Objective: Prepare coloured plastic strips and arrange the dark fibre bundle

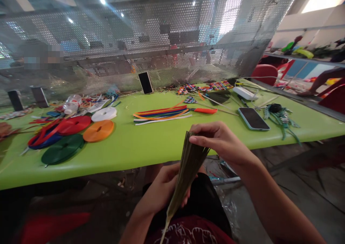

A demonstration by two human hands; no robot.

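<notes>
A dark green folded leaf bundle (185, 168) hangs over my lap, its fanned, cut end up and its thin pale stem pointing down. My left hand (168, 184) is wrapped round the middle of it, with some fingers hidden behind. At the top edge, my right hand (212, 139) pinches the bundle between thumb and fingers. Beyond my hands, colored flat strips (161, 114) lie side by side on the green table (126, 147). A knife with an orange-red handle (206, 111) lies at their right end.
On the left are ribbon rolls in orange (99, 130), green (63, 148), red (74, 125) and white (104, 114). A phone (253, 118) and a teal woven piece (283, 118) lie right. Another phone (145, 83) leans against the perforated metal screen (161, 53). A person's arm shows far right.
</notes>
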